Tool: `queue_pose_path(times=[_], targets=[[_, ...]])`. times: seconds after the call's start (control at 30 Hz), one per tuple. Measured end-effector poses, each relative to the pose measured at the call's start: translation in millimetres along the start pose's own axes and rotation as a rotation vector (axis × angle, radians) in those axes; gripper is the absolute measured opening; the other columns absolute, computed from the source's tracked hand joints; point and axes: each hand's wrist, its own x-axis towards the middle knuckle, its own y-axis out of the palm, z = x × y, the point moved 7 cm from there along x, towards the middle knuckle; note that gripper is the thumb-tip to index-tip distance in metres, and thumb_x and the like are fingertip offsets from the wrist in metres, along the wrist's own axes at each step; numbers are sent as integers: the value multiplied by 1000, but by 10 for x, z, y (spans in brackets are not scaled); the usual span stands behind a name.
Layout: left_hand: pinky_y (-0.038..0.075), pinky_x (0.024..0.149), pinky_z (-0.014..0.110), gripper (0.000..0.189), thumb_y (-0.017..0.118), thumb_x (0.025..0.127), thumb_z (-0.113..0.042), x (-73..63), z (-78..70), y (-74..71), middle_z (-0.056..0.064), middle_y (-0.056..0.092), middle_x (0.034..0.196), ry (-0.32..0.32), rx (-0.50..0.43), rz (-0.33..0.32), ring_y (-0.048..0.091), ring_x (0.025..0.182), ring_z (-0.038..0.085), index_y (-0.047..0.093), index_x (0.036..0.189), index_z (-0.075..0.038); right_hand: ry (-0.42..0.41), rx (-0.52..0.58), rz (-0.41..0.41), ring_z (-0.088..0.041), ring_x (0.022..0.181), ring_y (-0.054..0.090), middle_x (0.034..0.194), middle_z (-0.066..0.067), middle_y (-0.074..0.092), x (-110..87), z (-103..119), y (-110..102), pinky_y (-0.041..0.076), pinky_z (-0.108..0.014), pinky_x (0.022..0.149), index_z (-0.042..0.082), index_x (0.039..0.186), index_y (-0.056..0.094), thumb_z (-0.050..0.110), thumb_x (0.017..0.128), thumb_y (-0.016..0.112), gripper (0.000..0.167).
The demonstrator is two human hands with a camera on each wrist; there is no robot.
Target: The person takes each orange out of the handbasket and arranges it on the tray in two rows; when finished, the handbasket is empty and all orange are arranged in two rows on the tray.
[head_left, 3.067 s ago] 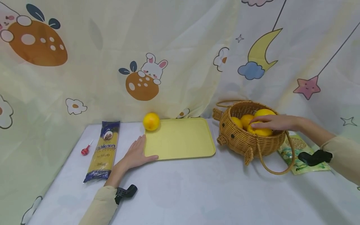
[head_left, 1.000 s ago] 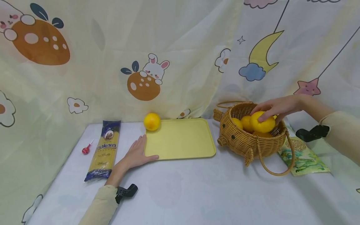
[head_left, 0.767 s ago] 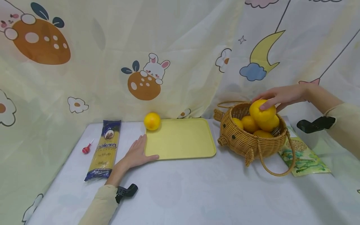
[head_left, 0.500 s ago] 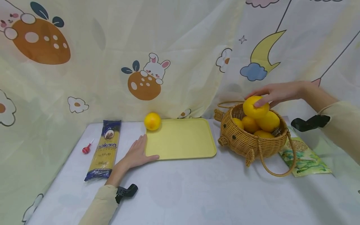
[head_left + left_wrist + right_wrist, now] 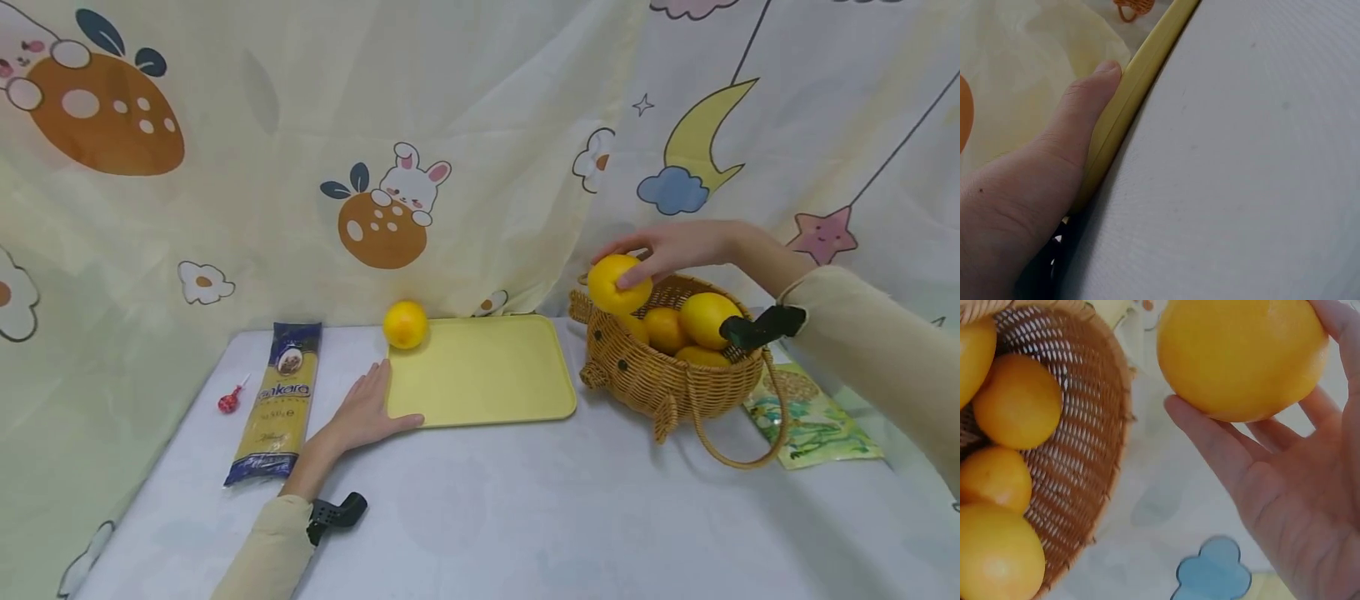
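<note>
The left hand (image 5: 366,406), fingers straight, keeps touching the eight o'clock corner of the tray (image 5: 480,375). The right hand (image 5: 671,248) grips an orange (image 5: 609,289) by the ten o'clock rim of the basket (image 5: 660,387); a second ago it sat lower, inside.

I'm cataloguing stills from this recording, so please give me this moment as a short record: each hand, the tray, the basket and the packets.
Left hand: open, against the near left corner of the yellow tray
Right hand: holds a yellow fruit clear of the basket
Tray: flat on the table, another fruit at its far left corner
Wicker basket: right of the tray, four fruits visible inside
Packets: blue-and-gold packet left of the tray; green packet right of the basket, partly hidden
</note>
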Motion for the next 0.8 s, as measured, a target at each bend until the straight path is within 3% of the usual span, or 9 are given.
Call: queue_pose_path(times=[0.17, 0.3, 0.53, 0.8], targets=[[7, 124, 53, 128, 60, 74, -78, -9, 39, -30, 21, 3, 163, -8, 16, 3, 5, 152, 37, 0, 154, 2, -65, -60, -67, -29, 124, 52, 137, -1, 55, 362, 210, 147, 46, -47, 101, 27, 140, 47, 43, 86, 70, 61], [7, 124, 53, 128, 61, 74, -76, -13, 40, -53, 21, 3, 163, -9, 6, -6, 5, 152, 38, 0, 154, 2, -128, -85, -57, -27, 123, 54, 138, -1, 54, 677, 420, 323, 48, -44, 100, 27, 141, 45, 42, 85, 71, 64], [7, 124, 53, 130, 60, 72, -79, -9, 19, 14, 20, 2, 163, -15, -2, 10, 5, 152, 36, -1, 154, 1, -267, -114, -30, -24, 118, 49, 141, -7, 49, 1186, 714, 660, 44, -42, 101, 16, 140, 49, 31, 83, 74, 63], [8, 124, 53, 130, 59, 72, -80, 21, 11, 8, 20, 3, 164, 1, 3, -12, 6, 152, 37, 0, 155, 1, -347, -177, -136, -29, 120, 46, 136, -10, 52, 1689, 917, 856, 40, -45, 103, 14, 134, 54, 28, 80, 76, 60]])
